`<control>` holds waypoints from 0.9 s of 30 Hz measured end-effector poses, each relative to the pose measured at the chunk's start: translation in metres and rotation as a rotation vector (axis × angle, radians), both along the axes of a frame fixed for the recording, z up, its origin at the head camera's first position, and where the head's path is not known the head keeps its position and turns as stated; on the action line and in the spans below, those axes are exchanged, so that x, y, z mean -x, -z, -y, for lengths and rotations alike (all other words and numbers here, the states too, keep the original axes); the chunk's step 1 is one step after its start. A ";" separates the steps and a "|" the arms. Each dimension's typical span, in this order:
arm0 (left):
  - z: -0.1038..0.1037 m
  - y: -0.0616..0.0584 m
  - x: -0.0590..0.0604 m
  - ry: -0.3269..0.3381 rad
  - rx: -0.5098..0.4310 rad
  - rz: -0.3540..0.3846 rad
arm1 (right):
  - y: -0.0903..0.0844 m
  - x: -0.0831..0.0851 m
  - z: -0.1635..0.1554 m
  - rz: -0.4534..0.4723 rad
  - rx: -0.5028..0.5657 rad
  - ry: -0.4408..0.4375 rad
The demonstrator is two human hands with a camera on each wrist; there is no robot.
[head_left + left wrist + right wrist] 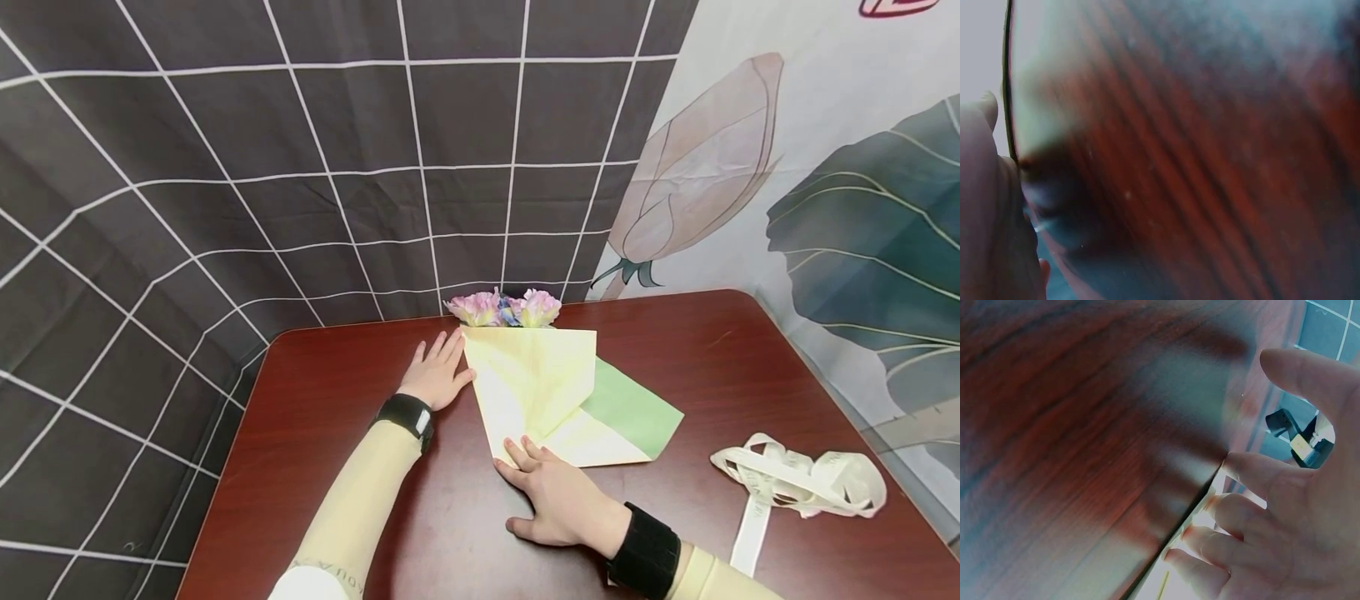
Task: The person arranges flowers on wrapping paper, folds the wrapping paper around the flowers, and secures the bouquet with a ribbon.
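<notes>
Wooden table, checked curtain, floral backdrop

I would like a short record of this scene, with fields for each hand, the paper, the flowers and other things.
left hand: flat on the table, fingers straight, touching the left edge of the wrapping paper
right hand: fingers pressing the lower tip of the paper
wrapping paper: pale yellow, folded into a cone, green part at the right
flowers: pink heads showing at the cone's top
ribbon: white, loose, at the right
table: dark red wood

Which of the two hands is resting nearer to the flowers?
The left hand. It lies flat beside the paper wrap's upper edge, close to the flowers; the right hand touches the wrap's lower tip.
</notes>
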State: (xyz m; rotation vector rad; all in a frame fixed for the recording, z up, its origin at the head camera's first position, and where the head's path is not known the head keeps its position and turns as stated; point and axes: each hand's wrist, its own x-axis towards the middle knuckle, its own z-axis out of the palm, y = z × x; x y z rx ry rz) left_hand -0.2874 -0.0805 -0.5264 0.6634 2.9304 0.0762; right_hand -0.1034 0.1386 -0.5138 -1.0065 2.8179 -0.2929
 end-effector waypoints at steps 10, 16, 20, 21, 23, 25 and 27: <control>-0.001 0.002 0.005 0.027 0.016 -0.060 | -0.001 0.000 0.002 0.005 0.006 -0.003; -0.007 0.002 0.004 0.033 0.014 -0.022 | -0.002 0.001 0.000 0.013 -0.006 0.002; -0.010 0.002 0.004 0.013 0.013 0.011 | -0.002 0.000 0.001 0.000 0.001 0.003; -0.011 0.002 0.004 0.009 0.010 0.019 | -0.002 -0.001 0.001 -0.004 0.002 0.003; -0.012 0.000 0.004 0.004 -0.002 0.034 | -0.002 -0.001 0.001 -0.010 0.004 0.005; -0.013 -0.001 0.005 0.004 -0.018 0.037 | -0.003 -0.002 0.001 -0.013 0.003 0.007; -0.014 -0.003 0.006 0.000 -0.041 0.033 | -0.003 -0.002 0.001 -0.011 0.005 0.010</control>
